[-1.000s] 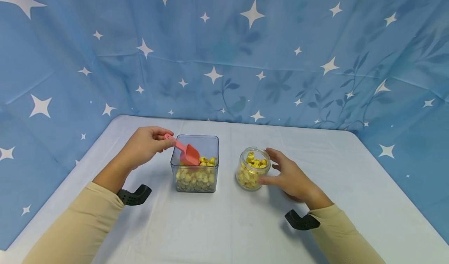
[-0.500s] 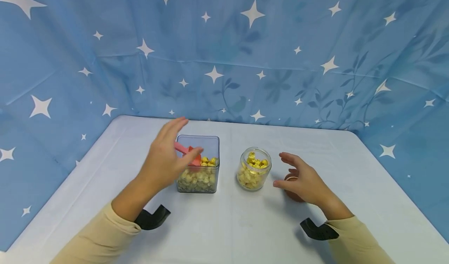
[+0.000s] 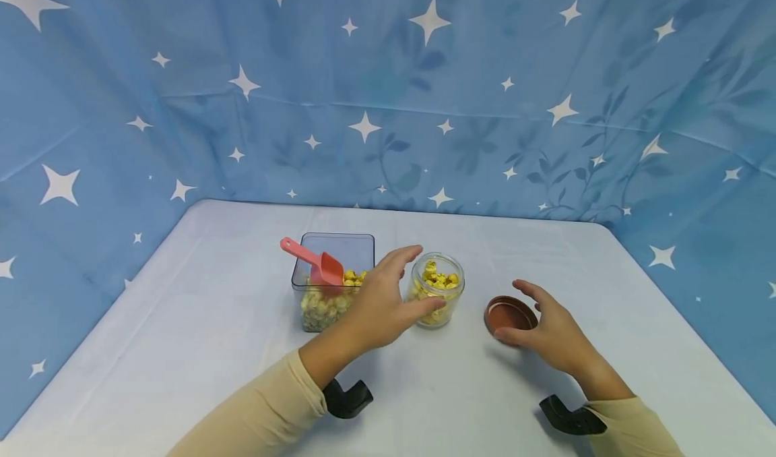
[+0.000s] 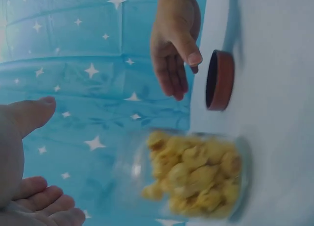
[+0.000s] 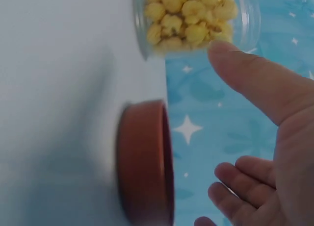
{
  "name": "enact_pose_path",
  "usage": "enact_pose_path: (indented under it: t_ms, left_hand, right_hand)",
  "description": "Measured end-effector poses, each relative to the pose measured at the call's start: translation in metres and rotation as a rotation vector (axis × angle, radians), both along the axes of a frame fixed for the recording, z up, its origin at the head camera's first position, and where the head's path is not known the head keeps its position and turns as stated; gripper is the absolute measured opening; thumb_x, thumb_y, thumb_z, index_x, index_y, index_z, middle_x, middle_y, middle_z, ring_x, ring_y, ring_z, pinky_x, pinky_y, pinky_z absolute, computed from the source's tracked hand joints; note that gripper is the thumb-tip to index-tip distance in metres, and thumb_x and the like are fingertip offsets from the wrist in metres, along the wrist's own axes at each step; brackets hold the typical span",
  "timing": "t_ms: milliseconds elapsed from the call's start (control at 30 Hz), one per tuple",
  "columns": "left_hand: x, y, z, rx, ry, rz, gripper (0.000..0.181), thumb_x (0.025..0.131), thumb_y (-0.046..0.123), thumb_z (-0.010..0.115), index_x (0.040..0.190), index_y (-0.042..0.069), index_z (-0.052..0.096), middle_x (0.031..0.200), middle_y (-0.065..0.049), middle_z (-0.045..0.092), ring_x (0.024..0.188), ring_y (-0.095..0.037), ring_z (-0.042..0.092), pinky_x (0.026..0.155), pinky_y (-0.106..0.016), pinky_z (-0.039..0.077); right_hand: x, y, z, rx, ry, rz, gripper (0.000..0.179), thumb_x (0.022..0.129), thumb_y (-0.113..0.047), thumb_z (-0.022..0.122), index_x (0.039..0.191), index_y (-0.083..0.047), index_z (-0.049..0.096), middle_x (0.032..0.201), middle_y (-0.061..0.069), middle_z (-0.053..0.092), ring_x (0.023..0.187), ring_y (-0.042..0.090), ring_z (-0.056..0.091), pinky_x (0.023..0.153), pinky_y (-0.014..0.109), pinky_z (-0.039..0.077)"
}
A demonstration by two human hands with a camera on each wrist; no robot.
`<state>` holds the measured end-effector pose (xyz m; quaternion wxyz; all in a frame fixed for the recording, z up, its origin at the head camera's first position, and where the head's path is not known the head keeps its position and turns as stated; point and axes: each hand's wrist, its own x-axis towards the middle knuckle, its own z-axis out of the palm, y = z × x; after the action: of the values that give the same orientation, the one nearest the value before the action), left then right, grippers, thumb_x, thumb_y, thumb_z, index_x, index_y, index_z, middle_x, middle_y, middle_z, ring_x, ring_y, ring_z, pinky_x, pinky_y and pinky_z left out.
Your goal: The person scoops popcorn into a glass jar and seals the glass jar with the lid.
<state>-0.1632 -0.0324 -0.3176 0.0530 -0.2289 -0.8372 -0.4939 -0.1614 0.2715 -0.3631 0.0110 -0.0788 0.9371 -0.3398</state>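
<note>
A glass jar [image 3: 435, 312] of yellow popcorn stands uncovered mid-table. My left hand [image 3: 384, 305] is just left of it, fingers and thumb spread; the left wrist view shows a gap between that hand and the jar [image 4: 196, 177]. Over at the right, a reddish-brown lid [image 3: 509, 313] lies with its hollow side up. My right hand [image 3: 548, 332] hovers beside the lid, thumb and fingers parted and holding nothing; the right wrist view has the lid [image 5: 144, 162] apart from the hand. A pink scoop [image 3: 327, 268] leans in the clear square container [image 3: 339, 239], handle over its left rim.
Popcorn [image 3: 324, 309] partly fills the square container, whose right front is hidden behind the left hand. A white cloth covers the table [image 3: 182, 349]. Behind its far edge hangs a blue curtain [image 3: 303, 73] with white stars.
My left hand has let go of the pink scoop, leaving it in the container, and moved right toward the jar. My right hand has left the jar and moved right to the lid.
</note>
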Motion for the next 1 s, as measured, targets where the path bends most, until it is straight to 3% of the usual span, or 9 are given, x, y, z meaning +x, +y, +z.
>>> enact_pose_path:
  t_ms: [267, 600, 767, 1000]
  left_hand:
    - [-0.016, 0.025, -0.026, 0.103, -0.08, 0.04, 0.084, 0.084, 0.032, 0.083, 0.151, 0.004, 0.04, 0.152, -0.011, 0.042, 0.138, -0.027, 0.041, 0.11, -0.049, 0.037]
    - [-0.035, 0.039, -0.048, 0.135, -0.184, 0.094, 0.092, 0.081, 0.035, 0.086, 0.153, 0.007, 0.036, 0.152, -0.011, 0.04, 0.138, -0.028, 0.041, 0.111, -0.049, 0.036]
    - [-0.04, 0.039, -0.054, 0.155, -0.229, 0.091, 0.091, 0.081, 0.034, 0.085, 0.153, 0.006, 0.036, 0.149, -0.013, 0.043, 0.136, -0.028, 0.042, 0.111, -0.046, 0.036]
    - [-0.041, 0.038, -0.058, 0.137, -0.217, 0.079, 0.09, 0.082, 0.032, 0.085, 0.153, 0.005, 0.036, 0.148, -0.014, 0.043, 0.135, -0.028, 0.043, 0.111, -0.046, 0.036]
  right_hand:
    - [-0.002, 0.009, -0.012, 0.075, -0.063, -0.027, 0.117, 0.074, -0.045, 0.088, 0.153, 0.011, 0.021, 0.151, 0.037, 0.028, 0.136, 0.055, 0.03, 0.101, 0.07, 0.036]
    - [-0.004, 0.015, -0.024, 0.112, -0.082, -0.012, 0.115, 0.074, -0.046, 0.088, 0.146, 0.02, 0.026, 0.143, 0.039, 0.039, 0.13, 0.053, 0.04, 0.1, 0.066, 0.041]
    - [-0.004, 0.013, -0.023, 0.107, -0.039, -0.006, 0.114, 0.074, -0.044, 0.089, 0.145, 0.02, 0.027, 0.139, 0.038, 0.044, 0.127, 0.051, 0.045, 0.097, 0.064, 0.045]
    - [-0.005, 0.0, -0.012, 0.091, 0.078, 0.02, 0.105, 0.075, -0.034, 0.09, 0.144, 0.018, 0.032, 0.135, 0.033, 0.05, 0.123, 0.047, 0.05, 0.095, 0.061, 0.047]
